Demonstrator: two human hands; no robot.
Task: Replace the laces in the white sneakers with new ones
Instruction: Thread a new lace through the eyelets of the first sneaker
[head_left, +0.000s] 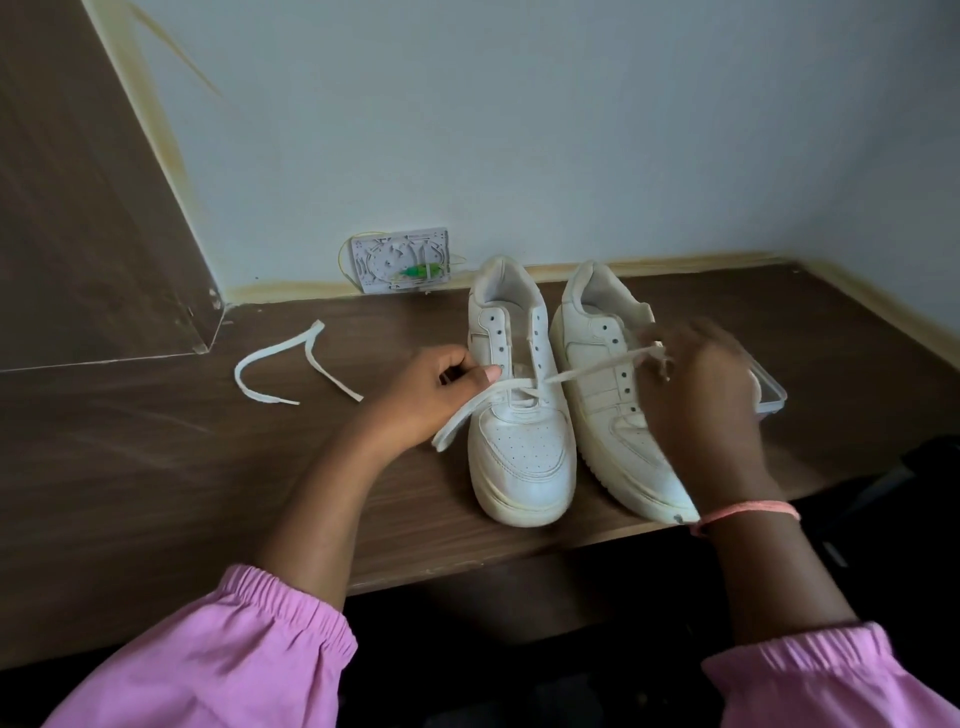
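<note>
A: Where was the lace?

B: The lace (519, 387) ran through the lowest eyelets of the left sneaker (519, 415), near the toe. One end went left and down past the toe side, the other went right, across the right sneaker (608, 384).

A: Hands?

B: The left hand (436, 387) had its fingers curled on the left run of the lace, pinching it right beside the sneaker's eyelet row. The right hand (696, 384) was blurred, raised over the right sneaker, fingers closed on the other end of the lace, which looked bunched at the fingertips.

A: Sneakers' position?

B: Both stood side by side on the wooden table (156, 467), touching or nearly so, toes toward the person, heels toward the wall (519, 130). The upper eyelets on both were bare.

A: Anything else?

B: A loose lace (270, 371) lay on the table well left of the sneakers, bent in an open loop. A clear plastic container (769, 395) sat just right of the right sneaker, mostly hidden behind the right hand. A white wall box (400, 260) with something green in it sat at table level behind the left sneaker. Pink sleeves (234, 660) on both arms, a pink band (743, 512) on the right wrist.
</note>
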